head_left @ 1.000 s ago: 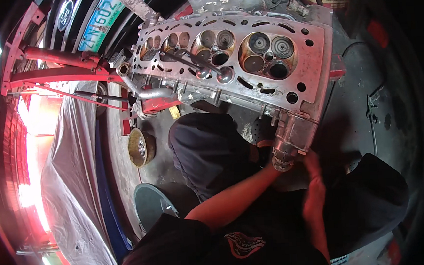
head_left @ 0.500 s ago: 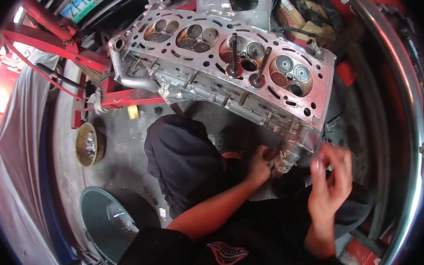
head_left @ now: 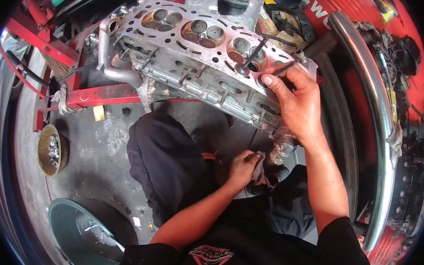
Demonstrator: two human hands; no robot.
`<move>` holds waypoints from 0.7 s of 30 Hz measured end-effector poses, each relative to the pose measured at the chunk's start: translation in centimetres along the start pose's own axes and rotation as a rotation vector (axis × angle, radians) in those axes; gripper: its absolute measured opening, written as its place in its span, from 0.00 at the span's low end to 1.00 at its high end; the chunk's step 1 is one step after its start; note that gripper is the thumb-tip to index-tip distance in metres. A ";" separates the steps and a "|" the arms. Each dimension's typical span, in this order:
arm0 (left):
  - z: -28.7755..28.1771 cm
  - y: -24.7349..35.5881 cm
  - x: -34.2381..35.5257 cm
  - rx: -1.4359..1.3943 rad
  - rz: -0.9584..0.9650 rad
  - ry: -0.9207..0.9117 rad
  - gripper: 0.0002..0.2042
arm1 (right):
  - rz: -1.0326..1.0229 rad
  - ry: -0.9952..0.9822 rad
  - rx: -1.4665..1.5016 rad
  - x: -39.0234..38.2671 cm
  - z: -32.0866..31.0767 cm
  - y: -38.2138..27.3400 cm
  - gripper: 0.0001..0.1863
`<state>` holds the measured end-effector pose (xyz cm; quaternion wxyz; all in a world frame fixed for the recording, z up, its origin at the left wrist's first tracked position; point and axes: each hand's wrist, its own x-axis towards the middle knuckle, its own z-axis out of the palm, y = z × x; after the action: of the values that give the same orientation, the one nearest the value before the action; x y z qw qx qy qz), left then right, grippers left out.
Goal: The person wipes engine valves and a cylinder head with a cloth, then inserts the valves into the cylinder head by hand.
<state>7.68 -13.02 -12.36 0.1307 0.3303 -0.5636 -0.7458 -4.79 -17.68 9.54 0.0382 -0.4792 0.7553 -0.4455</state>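
A grey metal cylinder head [head_left: 209, 79] lies tilted before me, its combustion chambers facing up. One dark engine valve [head_left: 254, 56] stands on its face, stem upward. My right hand [head_left: 298, 100] is over the head's right end, thumb and fingers closed round a second valve [head_left: 281, 70]; the hand hides most of it and the chamber behind. Lower down, between my knees, my left hand [head_left: 243, 168] grips a crumpled dirty rag [head_left: 259, 172]. Just above that hand a thin dark rod [head_left: 253, 138] shows; whether I hold it I cannot tell.
A red steel frame [head_left: 98, 95] stands at the left. On the floor are a small bowl [head_left: 45, 155] with metal bits and a green-grey tub [head_left: 58, 234]. A shiny curved metal pipe [head_left: 384, 136] runs down the right side, near a red drum [head_left: 347, 2].
My right hand has risen from beside the head's lower corner to its top face and closed on a valve. My left hand is slightly lower with the rag showing. The view has shifted.
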 end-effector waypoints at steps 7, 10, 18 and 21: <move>-6.0 10.4 -5.6 -0.551 0.164 0.138 0.05 | 0.031 0.228 0.310 -5.7 -2.4 -1.1 0.02; -5.3 14.7 -6.2 -0.505 0.423 0.218 0.08 | 0.066 0.227 0.365 -7.6 -1.8 -1.4 0.01; -1.9 15.6 -5.0 -0.228 0.606 0.179 0.09 | 0.082 0.088 0.357 -10.1 -1.9 -1.6 0.03; -2.2 16.4 -3.4 -0.215 0.399 0.188 0.07 | -0.061 0.011 0.310 -11.1 -2.5 -1.0 0.04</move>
<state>8.77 -18.19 3.72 0.3615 0.2644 -0.5206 -0.7269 0.66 -7.88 7.67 0.0942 -0.4878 0.6628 -0.5602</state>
